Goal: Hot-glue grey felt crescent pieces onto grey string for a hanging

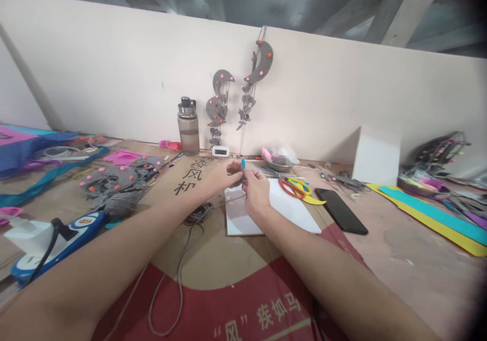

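My left hand (pixel 230 173) and my right hand (pixel 256 186) meet above a white sheet (pixel 285 209). Between their fingertips is a small grey piece with a blue tip (pixel 243 164); both hands pinch it. A grey cord (pixel 181 260) runs from near my hands to a dark bundle and loops down over the cardboard (pixel 205 275). Just right of my right hand lie scissors with red and yellow handles (pixel 292 189), on the sheet's edge. Fine detail between the fingers is too small to make out.
A black phone (pixel 341 210) lies right of the sheet. Behind stand a bottle (pixel 189 133) and a small white clock (pixel 220 151). Grey felt pieces (pixel 110 178) and a blue power strip (pixel 87 227) lie left. Grey moon-shaped hangings (pixel 262 62) are on the wall.
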`<state>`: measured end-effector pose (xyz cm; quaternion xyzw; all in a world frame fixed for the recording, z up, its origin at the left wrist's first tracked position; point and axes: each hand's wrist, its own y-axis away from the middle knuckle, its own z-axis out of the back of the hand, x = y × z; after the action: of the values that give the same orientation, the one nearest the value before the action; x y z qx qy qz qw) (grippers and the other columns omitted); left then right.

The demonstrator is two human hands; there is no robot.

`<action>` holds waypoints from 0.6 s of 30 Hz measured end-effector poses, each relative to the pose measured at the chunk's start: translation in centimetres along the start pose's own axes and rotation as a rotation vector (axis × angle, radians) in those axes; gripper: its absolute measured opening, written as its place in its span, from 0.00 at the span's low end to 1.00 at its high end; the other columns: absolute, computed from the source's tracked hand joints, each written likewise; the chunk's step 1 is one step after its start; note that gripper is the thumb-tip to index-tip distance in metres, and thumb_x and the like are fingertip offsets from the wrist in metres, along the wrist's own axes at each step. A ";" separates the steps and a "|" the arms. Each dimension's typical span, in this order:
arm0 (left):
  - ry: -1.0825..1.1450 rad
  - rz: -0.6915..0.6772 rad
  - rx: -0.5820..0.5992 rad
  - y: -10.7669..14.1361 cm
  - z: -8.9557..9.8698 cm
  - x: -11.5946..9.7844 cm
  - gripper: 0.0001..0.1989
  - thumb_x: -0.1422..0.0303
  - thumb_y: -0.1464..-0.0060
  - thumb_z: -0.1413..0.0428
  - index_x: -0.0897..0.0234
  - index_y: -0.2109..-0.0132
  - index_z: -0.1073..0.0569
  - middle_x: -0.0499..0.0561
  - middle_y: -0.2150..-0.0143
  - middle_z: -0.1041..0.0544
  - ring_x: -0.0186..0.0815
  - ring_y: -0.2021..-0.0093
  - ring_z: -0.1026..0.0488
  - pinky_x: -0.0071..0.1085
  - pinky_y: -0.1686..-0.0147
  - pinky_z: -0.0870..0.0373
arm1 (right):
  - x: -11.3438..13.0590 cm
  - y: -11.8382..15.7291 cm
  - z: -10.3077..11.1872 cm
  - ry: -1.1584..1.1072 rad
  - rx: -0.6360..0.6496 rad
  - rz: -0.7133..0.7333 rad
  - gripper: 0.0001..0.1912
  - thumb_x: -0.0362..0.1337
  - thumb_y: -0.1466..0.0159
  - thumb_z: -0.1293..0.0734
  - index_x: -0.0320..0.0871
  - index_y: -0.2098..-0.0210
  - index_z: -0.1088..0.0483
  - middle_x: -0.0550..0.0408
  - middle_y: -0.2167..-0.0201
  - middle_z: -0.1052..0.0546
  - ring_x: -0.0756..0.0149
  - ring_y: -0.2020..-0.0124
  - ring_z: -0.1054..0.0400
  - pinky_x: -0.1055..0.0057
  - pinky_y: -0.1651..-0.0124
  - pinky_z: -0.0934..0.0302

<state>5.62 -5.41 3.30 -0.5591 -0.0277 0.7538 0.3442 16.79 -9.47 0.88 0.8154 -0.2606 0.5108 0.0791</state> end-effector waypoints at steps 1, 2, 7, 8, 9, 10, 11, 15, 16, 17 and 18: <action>-0.072 -0.027 -0.019 0.1 0.0 -0.1 0.18 0.68 0.52 0.37 0.64 0.53 0.29 0.52 0.58 0.20 0.37 0.60 0.22 0.33 0.61 0.24 | 0.1 0.0 0.0 -0.003 -0.008 0.004 0.11 0.42 0.52 0.29 0.42 0.74 0.32 0.64 0.79 0.34 0.77 0.80 0.48 0.75 0.78 0.55; -0.134 -0.045 -0.050 0.1 -0.1 -0.3 0.21 0.69 0.55 0.36 0.63 0.52 0.30 0.52 0.57 0.20 0.38 0.57 0.22 0.35 0.57 0.25 | 0.1 0.0 0.0 -0.001 -0.015 0.008 0.11 0.41 0.52 0.30 0.42 0.74 0.32 0.64 0.78 0.34 0.77 0.79 0.47 0.75 0.78 0.54; -0.290 -0.067 -0.165 0.2 -0.5 -0.2 0.22 0.69 0.56 0.34 0.62 0.55 0.34 0.52 0.56 0.22 0.40 0.55 0.23 0.38 0.54 0.27 | 0.1 -0.2 0.1 0.016 -0.033 0.035 0.10 0.41 0.51 0.30 0.42 0.73 0.32 0.63 0.77 0.32 0.76 0.78 0.45 0.74 0.76 0.52; -0.309 -0.081 -0.164 0.1 -0.5 -0.2 0.21 0.69 0.56 0.34 0.62 0.57 0.33 0.52 0.57 0.22 0.40 0.55 0.24 0.38 0.53 0.28 | 0.1 -0.2 0.1 0.022 -0.034 0.036 0.10 0.41 0.50 0.30 0.42 0.73 0.32 0.63 0.77 0.32 0.76 0.78 0.45 0.74 0.76 0.52; -0.319 -0.095 -0.156 0.0 -0.5 -0.1 0.19 0.71 0.56 0.34 0.61 0.58 0.33 0.51 0.57 0.23 0.39 0.55 0.24 0.37 0.53 0.28 | 0.0 -0.3 0.1 0.031 -0.035 0.036 0.11 0.42 0.50 0.30 0.42 0.73 0.32 0.63 0.78 0.32 0.76 0.79 0.46 0.74 0.76 0.53; -0.320 -0.105 -0.148 0.0 -0.5 -0.1 0.18 0.72 0.56 0.35 0.61 0.58 0.33 0.51 0.58 0.23 0.39 0.55 0.24 0.37 0.52 0.28 | 0.0 -0.3 0.2 0.042 -0.036 0.038 0.11 0.42 0.50 0.29 0.42 0.73 0.32 0.63 0.78 0.32 0.76 0.79 0.46 0.74 0.77 0.53; -0.316 -0.111 -0.147 -0.1 -0.5 0.0 0.17 0.72 0.55 0.35 0.61 0.59 0.33 0.51 0.58 0.22 0.38 0.55 0.24 0.36 0.52 0.29 | 0.0 -0.3 0.2 0.053 -0.034 0.045 0.12 0.43 0.50 0.29 0.42 0.73 0.32 0.63 0.78 0.33 0.76 0.79 0.46 0.74 0.77 0.53; -0.235 -0.123 -0.180 -0.1 -0.5 -0.1 0.15 0.71 0.54 0.36 0.61 0.59 0.32 0.52 0.58 0.22 0.38 0.55 0.24 0.36 0.51 0.29 | 0.1 -0.1 0.3 0.065 0.046 0.111 0.14 0.45 0.47 0.29 0.42 0.69 0.30 0.63 0.77 0.32 0.75 0.78 0.44 0.75 0.76 0.51; -0.190 -0.122 -0.186 -0.1 -0.6 -0.2 0.15 0.71 0.54 0.37 0.62 0.59 0.32 0.52 0.58 0.22 0.38 0.55 0.24 0.36 0.52 0.28 | 0.1 -0.1 0.3 0.055 0.073 0.129 0.14 0.46 0.46 0.29 0.42 0.68 0.30 0.63 0.77 0.32 0.75 0.78 0.44 0.75 0.76 0.49; -0.133 -0.117 -0.186 0.0 -0.6 -0.3 0.15 0.70 0.54 0.37 0.62 0.59 0.32 0.52 0.58 0.22 0.38 0.55 0.24 0.35 0.54 0.27 | 0.1 0.0 0.3 0.042 0.097 0.144 0.14 0.47 0.45 0.29 0.43 0.68 0.30 0.63 0.77 0.32 0.75 0.78 0.43 0.75 0.76 0.48; -0.071 -0.107 -0.181 0.0 -0.7 -0.3 0.15 0.70 0.54 0.37 0.62 0.59 0.32 0.52 0.58 0.22 0.38 0.55 0.23 0.33 0.57 0.26 | 0.2 0.0 0.3 0.029 0.114 0.157 0.14 0.47 0.44 0.30 0.43 0.67 0.30 0.64 0.77 0.32 0.75 0.78 0.43 0.75 0.76 0.47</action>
<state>6.29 -5.88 3.30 -0.5587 -0.1376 0.7480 0.3308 17.07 -9.65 0.90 0.7883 -0.2928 0.5411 -0.0039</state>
